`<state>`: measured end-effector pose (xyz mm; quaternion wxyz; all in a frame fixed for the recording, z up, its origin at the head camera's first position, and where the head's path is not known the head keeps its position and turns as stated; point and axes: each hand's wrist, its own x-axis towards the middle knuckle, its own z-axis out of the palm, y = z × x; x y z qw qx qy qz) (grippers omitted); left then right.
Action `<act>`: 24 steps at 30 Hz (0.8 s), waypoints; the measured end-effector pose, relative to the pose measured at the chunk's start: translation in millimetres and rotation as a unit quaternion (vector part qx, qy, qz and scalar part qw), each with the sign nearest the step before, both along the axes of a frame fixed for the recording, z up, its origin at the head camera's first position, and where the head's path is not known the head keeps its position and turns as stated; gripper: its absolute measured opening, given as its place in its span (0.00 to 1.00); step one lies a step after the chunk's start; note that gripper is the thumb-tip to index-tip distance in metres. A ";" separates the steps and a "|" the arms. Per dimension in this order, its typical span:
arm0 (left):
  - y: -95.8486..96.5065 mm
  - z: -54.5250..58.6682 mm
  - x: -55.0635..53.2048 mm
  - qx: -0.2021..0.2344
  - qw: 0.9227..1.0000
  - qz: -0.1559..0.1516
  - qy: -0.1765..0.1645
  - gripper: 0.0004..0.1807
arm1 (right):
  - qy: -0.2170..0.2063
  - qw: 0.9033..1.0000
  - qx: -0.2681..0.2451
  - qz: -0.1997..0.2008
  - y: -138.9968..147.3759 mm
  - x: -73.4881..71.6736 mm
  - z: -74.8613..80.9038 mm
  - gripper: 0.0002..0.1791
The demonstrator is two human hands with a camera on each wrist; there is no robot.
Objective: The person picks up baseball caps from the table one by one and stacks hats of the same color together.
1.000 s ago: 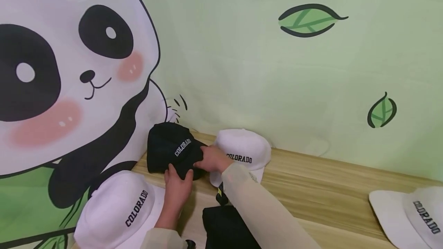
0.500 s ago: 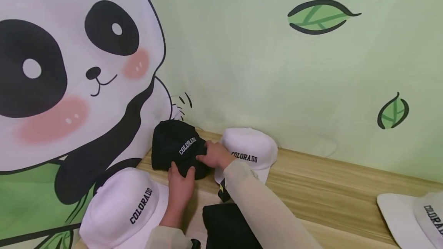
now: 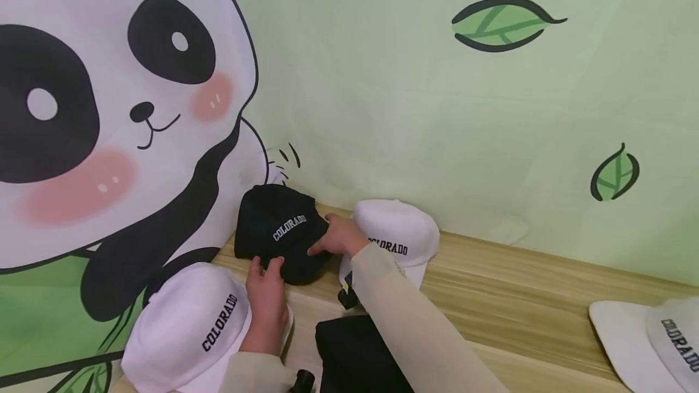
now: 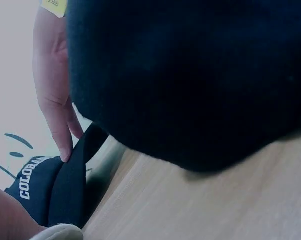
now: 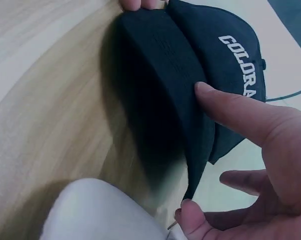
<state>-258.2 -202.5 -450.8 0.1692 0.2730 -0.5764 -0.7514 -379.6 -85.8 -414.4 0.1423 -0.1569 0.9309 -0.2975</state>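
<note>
Item: black cap point(image 3: 267, 211), white capital lettering "COLORADO" across the crown front, small button on top.
Crown: upright, rounded.
Brim: black, curved downward at the sides, directed toward the near right in the head view; one edge pinched by the right hand point(image 3: 344, 236).
Location: wooden tabletop point(image 3: 491, 278), far corner against the printed backdrop point(image 3: 355, 90), between two white caps point(image 3: 401, 223).

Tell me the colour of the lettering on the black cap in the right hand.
The lettering is white; the head view shows it best, with COLORADO whole.
</note>
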 end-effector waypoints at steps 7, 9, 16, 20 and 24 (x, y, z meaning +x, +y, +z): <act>-1.7 -3.3 -1.3 0.006 1.000 0.021 0.002 0.41 | 0.002 1.000 0.024 0.019 0.2 -0.9 4.8 0.47; -3.0 -5.0 -2.9 0.012 0.999 0.029 0.005 0.41 | 0.013 0.999 0.022 0.032 -1.4 0.6 9.0 0.43; -9.5 -9.5 -3.6 0.012 0.999 0.036 -0.006 0.38 | 0.018 0.998 0.045 0.032 -8.6 7.6 17.3 0.39; -13.9 -8.8 -6.1 0.030 0.999 0.045 -0.006 0.24 | 0.041 0.998 0.031 0.034 -3.2 7.3 20.4 0.42; -11.8 -6.2 -8.0 0.049 0.998 0.044 0.009 0.18 | 0.058 0.997 0.011 0.048 10.3 9.5 25.0 0.44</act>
